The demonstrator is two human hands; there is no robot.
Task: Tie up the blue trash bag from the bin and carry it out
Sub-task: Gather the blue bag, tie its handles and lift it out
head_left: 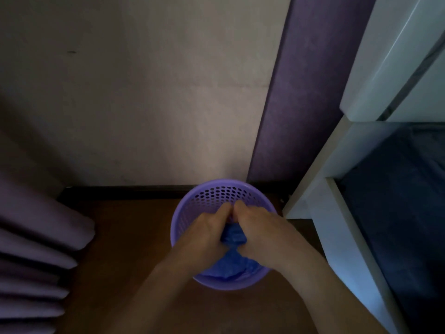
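Nearest to us are our two bare forearms, reaching down and away into the round lilac plastic bin with the perforated wall [218, 194]. Our left hand [207, 229] and our right hand [258, 229] meet over the middle of the bin, knuckles almost touching at the far side, each closed around gathered plastic of the crumpled blue trash bag [232, 260]. A bunched neck of the bag shows between the two hands, and the rest of it lies slumped in the near half of the bin, below the rim.

We judge that the tying step is in hand: the mouth is drawn together, but whether a knot is formed yet we cannot tell, since the fingers hide that spot. The next move would call for crossing and pulling the gathered ends tight while the bag's body stays seated in the bin, then a straight lift clear of the rim.

Room is uneven. The bin stands on the dark brown wooden floor [125, 249], close against the pale wall with its dark skirting [144, 104] on the far side. Just to the right is the corner of the white shelving unit [310, 189], near enough to catch an elbow or the bag. To the left, folds of a purple curtain [36, 237] hang well apart from the bin. The open floor on the near left looks the easiest way out.
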